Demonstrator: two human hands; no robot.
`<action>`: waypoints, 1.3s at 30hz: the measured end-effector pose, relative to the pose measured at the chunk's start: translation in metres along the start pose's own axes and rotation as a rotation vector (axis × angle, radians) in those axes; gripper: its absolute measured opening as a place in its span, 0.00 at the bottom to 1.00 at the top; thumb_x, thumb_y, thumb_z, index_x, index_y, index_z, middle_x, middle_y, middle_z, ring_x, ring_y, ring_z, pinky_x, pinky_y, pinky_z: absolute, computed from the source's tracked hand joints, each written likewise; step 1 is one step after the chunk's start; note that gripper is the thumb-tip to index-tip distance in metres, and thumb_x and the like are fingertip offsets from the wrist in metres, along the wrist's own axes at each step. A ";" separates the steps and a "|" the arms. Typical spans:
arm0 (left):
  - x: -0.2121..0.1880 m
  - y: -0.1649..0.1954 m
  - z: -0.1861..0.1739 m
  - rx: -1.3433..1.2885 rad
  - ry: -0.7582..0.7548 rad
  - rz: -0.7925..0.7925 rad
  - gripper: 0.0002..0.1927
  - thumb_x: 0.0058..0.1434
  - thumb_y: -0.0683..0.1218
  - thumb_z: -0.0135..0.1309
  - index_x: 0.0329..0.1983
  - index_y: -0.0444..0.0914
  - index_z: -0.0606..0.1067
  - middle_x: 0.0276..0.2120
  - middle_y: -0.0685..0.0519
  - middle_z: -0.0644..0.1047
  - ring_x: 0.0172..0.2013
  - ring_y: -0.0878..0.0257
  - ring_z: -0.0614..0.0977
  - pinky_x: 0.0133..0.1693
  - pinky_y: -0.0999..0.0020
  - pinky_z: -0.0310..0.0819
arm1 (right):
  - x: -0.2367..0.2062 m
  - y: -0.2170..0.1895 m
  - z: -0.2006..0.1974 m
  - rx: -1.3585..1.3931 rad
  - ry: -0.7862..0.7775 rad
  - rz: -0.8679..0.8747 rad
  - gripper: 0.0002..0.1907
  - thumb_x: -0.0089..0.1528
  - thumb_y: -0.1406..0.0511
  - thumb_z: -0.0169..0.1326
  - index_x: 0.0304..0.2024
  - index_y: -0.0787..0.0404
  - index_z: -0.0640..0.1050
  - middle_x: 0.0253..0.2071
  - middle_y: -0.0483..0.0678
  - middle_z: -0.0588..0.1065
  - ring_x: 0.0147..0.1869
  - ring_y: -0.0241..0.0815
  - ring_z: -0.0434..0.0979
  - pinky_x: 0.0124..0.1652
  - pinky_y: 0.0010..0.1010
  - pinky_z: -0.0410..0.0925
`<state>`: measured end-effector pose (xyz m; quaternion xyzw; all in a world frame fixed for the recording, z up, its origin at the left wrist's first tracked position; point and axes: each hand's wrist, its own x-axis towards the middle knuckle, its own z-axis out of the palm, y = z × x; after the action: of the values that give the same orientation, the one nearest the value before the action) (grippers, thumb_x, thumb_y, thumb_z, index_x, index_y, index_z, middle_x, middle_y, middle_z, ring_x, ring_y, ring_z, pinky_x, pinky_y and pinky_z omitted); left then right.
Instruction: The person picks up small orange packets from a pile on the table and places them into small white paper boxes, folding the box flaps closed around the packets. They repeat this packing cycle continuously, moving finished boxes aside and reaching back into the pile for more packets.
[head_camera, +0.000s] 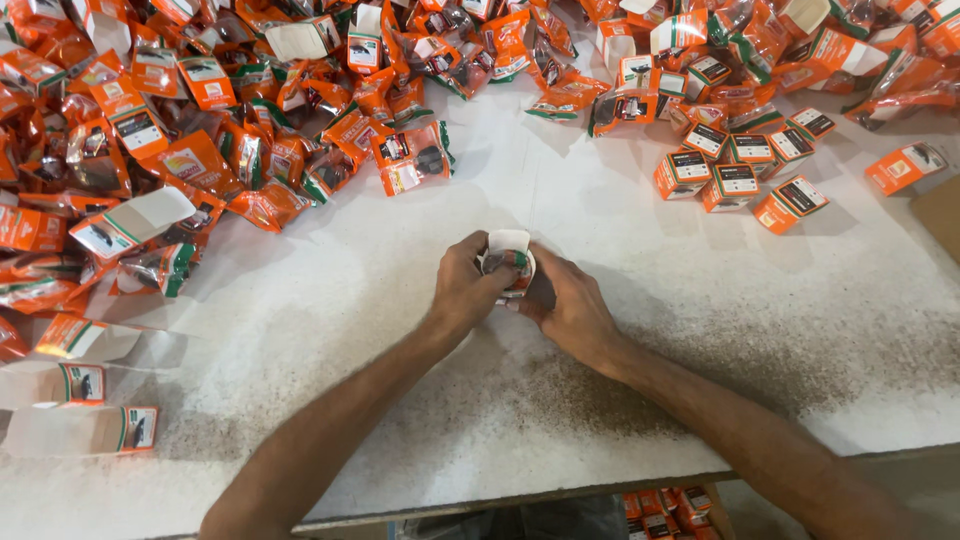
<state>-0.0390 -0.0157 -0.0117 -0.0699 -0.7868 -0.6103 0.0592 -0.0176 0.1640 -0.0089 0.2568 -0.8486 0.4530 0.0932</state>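
Centrally, small carton (508, 262) between both hands, left fingers (490, 290), right fingers (527, 302) grasping it

Bare table (640, 330) lies open around both hands; heaped pouches (200, 150) block the left and far side, boxes (740, 170) far right.

Two bare forearms reach in from the near edge and converge toward the middle of the view. The left arm comes from the near left, angled up to the right; the right arm comes from the near right, angled up to the left. The left hand (468, 290) has its back to the camera, fingers curled inward and closed. The right hand (570, 305) lies just beside it, back up, thumb side toward the left hand, fingers bent in a grip. The fingertips of both hands meet.
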 end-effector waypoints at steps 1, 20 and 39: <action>0.002 -0.003 0.001 0.038 0.028 -0.046 0.12 0.53 0.43 0.59 0.36 0.32 0.73 0.28 0.48 0.77 0.30 0.65 0.78 0.32 0.63 0.75 | -0.002 0.001 0.001 0.078 -0.007 0.049 0.38 0.55 0.66 0.67 0.64 0.64 0.65 0.55 0.56 0.78 0.58 0.54 0.80 0.53 0.42 0.72; 0.009 -0.023 -0.022 -0.227 -0.237 -0.257 0.08 0.65 0.43 0.58 0.37 0.32 0.74 0.30 0.39 0.77 0.26 0.54 0.76 0.28 0.61 0.71 | -0.001 0.013 0.000 -0.095 -0.027 -0.243 0.20 0.57 0.69 0.66 0.51 0.64 0.77 0.58 0.62 0.75 0.61 0.60 0.76 0.57 0.44 0.70; -0.022 -0.003 -0.033 0.271 -0.204 0.622 0.11 0.64 0.40 0.60 0.49 0.36 0.75 0.62 0.43 0.76 0.66 0.42 0.75 0.62 0.54 0.76 | 0.000 0.011 -0.002 0.065 -0.079 0.008 0.28 0.59 0.67 0.64 0.53 0.62 0.61 0.49 0.59 0.78 0.58 0.55 0.81 0.50 0.42 0.73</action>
<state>-0.0178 -0.0492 -0.0104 -0.3582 -0.8035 -0.4432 0.1721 -0.0234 0.1708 -0.0151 0.2740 -0.8374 0.4703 0.0494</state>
